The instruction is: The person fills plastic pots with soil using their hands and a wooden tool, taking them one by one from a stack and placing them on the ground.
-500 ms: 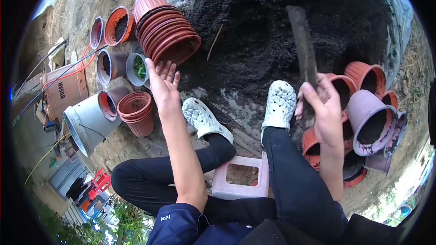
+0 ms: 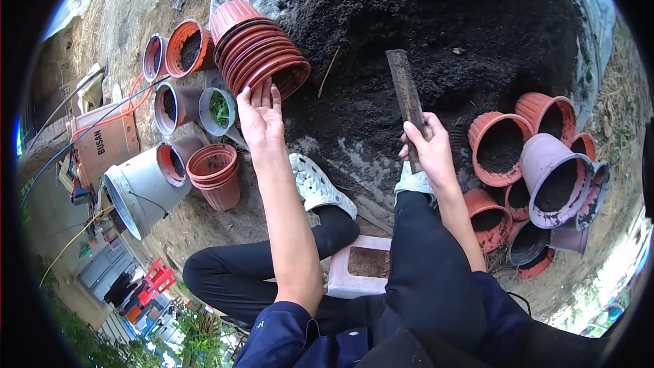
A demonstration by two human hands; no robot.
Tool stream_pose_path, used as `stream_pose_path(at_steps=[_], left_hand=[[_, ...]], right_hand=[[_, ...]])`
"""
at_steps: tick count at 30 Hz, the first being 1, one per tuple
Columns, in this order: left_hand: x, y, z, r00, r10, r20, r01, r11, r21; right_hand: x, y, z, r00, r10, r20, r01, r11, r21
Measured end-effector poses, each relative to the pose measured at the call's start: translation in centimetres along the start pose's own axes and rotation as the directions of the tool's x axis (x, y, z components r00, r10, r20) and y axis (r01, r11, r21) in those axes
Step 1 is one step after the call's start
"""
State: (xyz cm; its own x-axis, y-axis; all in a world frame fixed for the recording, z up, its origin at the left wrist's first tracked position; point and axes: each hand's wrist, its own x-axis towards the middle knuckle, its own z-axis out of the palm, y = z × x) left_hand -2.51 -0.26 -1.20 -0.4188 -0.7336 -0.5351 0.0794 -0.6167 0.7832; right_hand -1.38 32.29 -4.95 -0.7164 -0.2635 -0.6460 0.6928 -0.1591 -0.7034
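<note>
The stick (image 2: 407, 105), a flat dark wooden slat, stands nearly upright over the soil heap (image 2: 436, 34), its lower end gripped by the right hand (image 2: 429, 150) with fingers curled around it. The left hand (image 2: 259, 112) is open, fingers straight and close together, reaching to the nested stack of terracotta pots (image 2: 262, 51) and holding nothing. More pots (image 2: 538, 177) cluster at right; a grey bucket (image 2: 139, 191) lies at left.

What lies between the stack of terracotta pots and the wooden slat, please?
In the head view, dark soil with a thin stick on it separates the pot stack from the slat.
</note>
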Motion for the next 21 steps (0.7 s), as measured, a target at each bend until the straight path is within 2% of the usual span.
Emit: stream_pose_path(at_steps=[3,6,12,14,16,19,21], left_hand=[[0.1,0.1,-0.2,1.000,0.000,0.001,0.000,1.000,-0.026],[0.7,0.3,-1.1,0.999,-0.023,0.044,0.024,0.999,-0.034],[2.3,0.6,-2.1,0.991,-0.061,-0.117,0.061,0.998,0.000],[2.6,0.9,-2.8,0.993,-0.063,-0.100,0.062,0.998,-0.007],[3.0,1.0,-3.8,0.991,-0.079,-0.108,0.077,0.997,-0.021],[3.7,1.5,-5.6,0.967,-0.138,-0.216,0.123,0.989,-0.082],[2.7,1.3,-6.4,0.964,-0.142,-0.226,0.138,0.990,-0.037]], right_hand=[[0.5,0.7,0.7,0.999,0.017,-0.051,-0.015,1.000,0.023],[0.1,0.2,1.3,0.999,0.001,-0.051,-0.003,1.000,-0.030],[-1.5,0.5,-0.3,0.997,-0.072,-0.042,0.069,0.996,-0.060],[-1.8,0.8,-0.6,0.994,-0.077,-0.079,0.076,0.997,-0.009],[-2.5,0.6,-1.4,0.992,-0.082,-0.100,0.078,0.996,-0.048],[-4.0,0.4,-2.6,0.988,-0.087,-0.126,0.071,0.989,-0.128],[-4.6,0.5,-3.5,0.989,-0.080,-0.122,0.061,0.987,-0.150]])
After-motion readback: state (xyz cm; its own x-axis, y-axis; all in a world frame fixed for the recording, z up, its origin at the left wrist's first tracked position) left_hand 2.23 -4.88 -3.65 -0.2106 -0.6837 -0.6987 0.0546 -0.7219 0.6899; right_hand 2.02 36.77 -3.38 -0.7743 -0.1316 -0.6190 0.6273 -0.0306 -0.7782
